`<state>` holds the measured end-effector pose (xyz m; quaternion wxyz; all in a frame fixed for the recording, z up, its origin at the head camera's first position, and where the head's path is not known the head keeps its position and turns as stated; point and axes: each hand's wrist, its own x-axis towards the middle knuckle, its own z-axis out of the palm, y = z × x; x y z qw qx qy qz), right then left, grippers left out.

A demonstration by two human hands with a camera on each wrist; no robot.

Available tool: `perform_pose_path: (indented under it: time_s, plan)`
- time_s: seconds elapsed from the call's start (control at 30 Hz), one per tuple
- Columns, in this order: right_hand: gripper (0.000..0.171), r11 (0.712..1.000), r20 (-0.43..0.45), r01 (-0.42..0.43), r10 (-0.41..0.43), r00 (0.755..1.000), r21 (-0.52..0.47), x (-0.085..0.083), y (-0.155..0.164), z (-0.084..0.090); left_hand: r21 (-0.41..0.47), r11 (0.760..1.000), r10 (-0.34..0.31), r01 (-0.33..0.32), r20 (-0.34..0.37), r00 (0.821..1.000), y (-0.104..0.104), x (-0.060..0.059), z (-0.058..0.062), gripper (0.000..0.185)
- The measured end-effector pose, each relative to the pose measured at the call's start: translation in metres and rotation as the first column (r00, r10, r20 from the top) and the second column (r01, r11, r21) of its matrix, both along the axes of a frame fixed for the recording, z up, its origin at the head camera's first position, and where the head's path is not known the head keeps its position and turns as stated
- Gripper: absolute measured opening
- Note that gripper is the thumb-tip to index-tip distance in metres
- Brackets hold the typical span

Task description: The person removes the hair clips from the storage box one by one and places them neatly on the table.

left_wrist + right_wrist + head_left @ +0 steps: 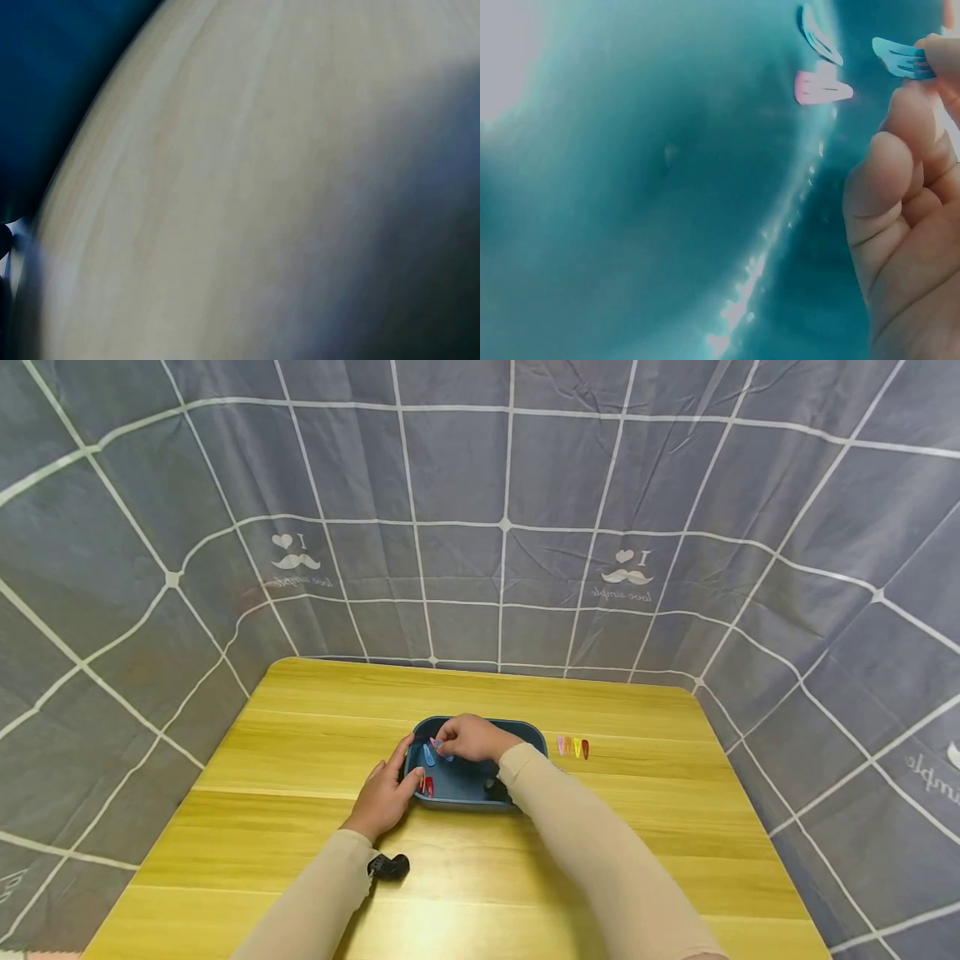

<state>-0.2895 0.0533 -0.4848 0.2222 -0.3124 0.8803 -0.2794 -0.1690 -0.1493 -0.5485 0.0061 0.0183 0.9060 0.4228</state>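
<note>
A dark blue tray (465, 787) stands on the table, with my right hand (471, 739) reaching into its left half. Between thumb and fingertips the right hand pinches a blue snap hair clip (904, 60), held above the tray floor. Close by inside the tray lie another blue hair clip (428, 755) and a pink hair clip (822, 88). At the tray's front left corner are red hair clips (429, 787). My left hand (382, 797) rests against the tray's left side, fingers extended along the rim and thumb at the front corner.
Right of the tray, a row of hair clips lies on the wooden table (637, 827): a pink clip (560, 745), an orange clip (568, 747), a yellow clip (577, 747) and a dark red clip (585, 749). A grey checked curtain (465, 560) encloses the table's back and sides.
</note>
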Motion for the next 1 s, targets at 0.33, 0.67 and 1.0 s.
perform_pose_path:
  time_s: [0.33, 0.67, 1.0]
  plan:
    - [0.027, 0.987, 0.058, 0.089, -0.082, 0.995, -0.132, -0.001, 0.029, 0.014, -0.001, 1.0, 0.006, -0.006, 0.002, 1.0, 0.001, 0.0, -0.002, 0.065]
    - [0.031, 0.963, 0.037, 0.194, -0.19, 0.981, -0.187, 0.001, 0.057, 0.034, -0.003, 1.0, -0.003, 0.003, 0.011, 1.0, -0.001, 0.0, 0.001, 0.066]
    - [0.032, 0.926, 0.068, 0.256, -0.247, 0.967, -0.278, 0.0, 0.087, 0.038, 0.001, 1.0, -0.019, 0.019, -0.003, 1.0, 0.0, 0.0, 0.001, 0.067]
